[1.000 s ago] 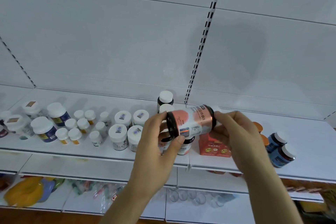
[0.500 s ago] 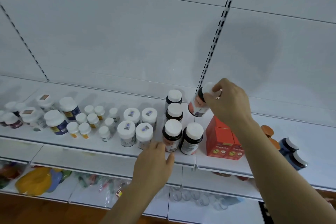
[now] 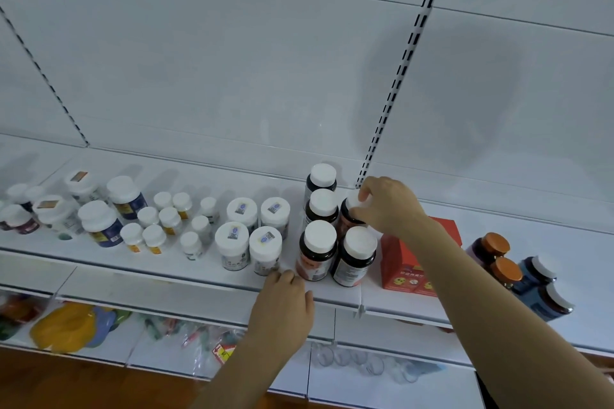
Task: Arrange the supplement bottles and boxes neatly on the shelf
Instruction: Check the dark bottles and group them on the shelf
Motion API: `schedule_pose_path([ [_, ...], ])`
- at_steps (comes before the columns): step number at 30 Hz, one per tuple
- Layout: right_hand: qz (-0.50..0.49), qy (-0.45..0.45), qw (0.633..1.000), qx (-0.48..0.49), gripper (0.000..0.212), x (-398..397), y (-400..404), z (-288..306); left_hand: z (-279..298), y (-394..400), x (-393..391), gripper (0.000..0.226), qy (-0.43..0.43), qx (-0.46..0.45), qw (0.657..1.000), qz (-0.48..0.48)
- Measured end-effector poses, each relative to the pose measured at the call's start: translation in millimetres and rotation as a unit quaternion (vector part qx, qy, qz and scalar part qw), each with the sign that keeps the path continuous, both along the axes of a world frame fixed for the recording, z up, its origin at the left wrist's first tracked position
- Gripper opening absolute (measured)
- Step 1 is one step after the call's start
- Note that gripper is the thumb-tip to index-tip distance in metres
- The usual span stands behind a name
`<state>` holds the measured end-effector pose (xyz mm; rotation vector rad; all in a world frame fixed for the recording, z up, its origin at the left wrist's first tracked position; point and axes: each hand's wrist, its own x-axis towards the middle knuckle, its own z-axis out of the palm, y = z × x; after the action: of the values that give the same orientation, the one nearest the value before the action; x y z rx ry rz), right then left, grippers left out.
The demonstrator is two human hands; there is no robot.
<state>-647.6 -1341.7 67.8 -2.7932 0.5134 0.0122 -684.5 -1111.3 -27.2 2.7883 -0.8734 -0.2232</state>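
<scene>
- My left hand (image 3: 282, 305) sits nearest me, fingers loosely bent and holding nothing, fingertips on the front edge of the shelf (image 3: 186, 279).
- Just past those fingertips stand two dark bottles with white caps, one with a pink label (image 3: 317, 251) and, to its right, one with a white label (image 3: 355, 256), both upright.
- To the left of my left hand, two pairs of white jars (image 3: 252, 236) form a tidy square, and beyond them a spread of smaller white-capped bottles (image 3: 156, 226).
- My right forearm crosses over the red boxes (image 3: 408, 272); off to its right stand orange-capped bottles (image 3: 495, 256) and blue bottles (image 3: 545, 289).
- Farther in, my right hand (image 3: 387, 206) pinches the white cap of a dark bottle (image 3: 348, 216), upright on the shelf behind the front pair.
- Left of that hand, two more dark bottles (image 3: 320, 196) line up toward the back wall.
</scene>
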Motion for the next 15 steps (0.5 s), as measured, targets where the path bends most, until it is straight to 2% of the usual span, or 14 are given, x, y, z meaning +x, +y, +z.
schedule_pose_path([
  [5, 0.030, 0.051, 0.998, 0.009, 0.029, 5, -6, 8, -6, -2, 2, 0.038, 0.001, -0.002, 1.000, 0.005],
  [10, 0.026, -0.041, 0.999, 0.008, 0.024, 26, -3, 11, -11, 0, 3, 0.040, -0.002, -0.014, 1.000, -0.011],
  [15, 0.034, -0.012, 0.999, 0.018, 0.032, 64, 22, 11, -15, 4, 6, 0.040, -0.012, -0.027, 0.999, -0.030],
])
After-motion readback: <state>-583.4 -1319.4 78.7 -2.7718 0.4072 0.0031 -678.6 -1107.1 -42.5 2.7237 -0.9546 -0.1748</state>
